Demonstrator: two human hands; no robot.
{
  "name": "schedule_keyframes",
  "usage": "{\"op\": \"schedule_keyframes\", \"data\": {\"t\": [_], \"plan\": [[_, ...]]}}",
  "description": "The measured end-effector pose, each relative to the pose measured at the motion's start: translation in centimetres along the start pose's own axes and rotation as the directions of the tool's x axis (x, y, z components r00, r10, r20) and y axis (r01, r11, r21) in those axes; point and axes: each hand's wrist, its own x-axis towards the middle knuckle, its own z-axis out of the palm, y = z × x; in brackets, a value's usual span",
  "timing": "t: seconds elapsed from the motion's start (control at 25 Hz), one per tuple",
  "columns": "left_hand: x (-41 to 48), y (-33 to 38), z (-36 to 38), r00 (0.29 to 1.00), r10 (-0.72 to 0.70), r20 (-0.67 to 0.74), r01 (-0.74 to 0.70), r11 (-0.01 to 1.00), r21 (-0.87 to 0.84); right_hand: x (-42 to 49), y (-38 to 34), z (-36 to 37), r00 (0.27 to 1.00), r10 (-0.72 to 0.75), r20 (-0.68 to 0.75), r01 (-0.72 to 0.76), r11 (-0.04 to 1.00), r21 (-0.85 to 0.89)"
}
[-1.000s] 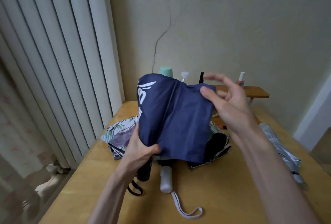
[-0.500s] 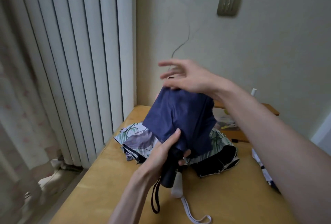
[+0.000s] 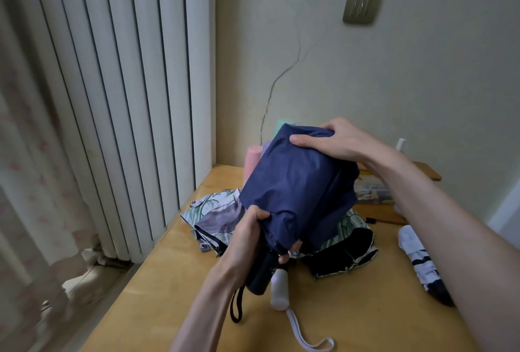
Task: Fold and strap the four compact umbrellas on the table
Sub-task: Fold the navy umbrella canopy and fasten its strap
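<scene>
Above the yellow wooden table (image 3: 365,309), the navy blue fabric compact umbrella (image 3: 295,183) is gathered but unstrapped: the left hand (image 3: 247,236) grips its neck near the handle, the right hand (image 3: 334,140) clasps its top. The leaf-print umbrella (image 3: 216,211) beneath lies loose; the white-and-navy umbrella (image 3: 419,258) at right looks rolled, perhaps strapped.

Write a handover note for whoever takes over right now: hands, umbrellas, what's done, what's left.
Left hand grips the navy umbrella at the canopy's lower end, just above its black handle. Right hand grips the canopy's top end.
Navy umbrella: held tilted above the table, canopy gathered, no strap visibly fastened.
Floral umbrella: loose on the table beneath, white handle toward you.
White patterned umbrella: bundled at the table's right; strap cannot be told.
Fourth umbrella: not made out.
To do: wrap and strap navy, then floral.
</scene>
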Motion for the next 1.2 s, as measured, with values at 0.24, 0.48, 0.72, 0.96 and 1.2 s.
{"op": "schedule_keyframes", "data": {"t": [0.24, 0.48, 0.72, 0.96, 1.2], "plan": [[0.4, -0.1, -0.8, 0.998, 0.032, -0.06, -0.017, 0.974, 0.225, -0.4, -0.9, -0.5, 0.965, -0.099, -0.243, 0.064, 0.987, -0.148], [1.1, -0.3, -1.1, 0.727, 0.686, -0.026, -0.382, 0.436, 0.815, -0.9, -1.0, -0.8, 0.85, -0.154, -0.504, 0.007, 0.959, -0.282], [1.5, -3.2, 1.3, 0.731, 0.662, 0.162, -0.36, 0.174, 0.917, -2.2, -1.5, 2.0, 0.835, -0.214, -0.506, 0.132, 0.972, -0.194], [2.5, -2.7, -1.0, 0.772, 0.635, -0.033, -0.319, 0.432, 0.844, -3.5, -2.3, 3.1, 0.847, -0.235, -0.477, 0.263, 0.965, -0.009], [2.8, -4.4, -0.9, 0.549, 0.836, -0.014, -0.234, 0.17, 0.957, -2.6, -4.1, 1.9, 0.954, -0.133, -0.267, 0.045, 0.949, -0.311]]}}
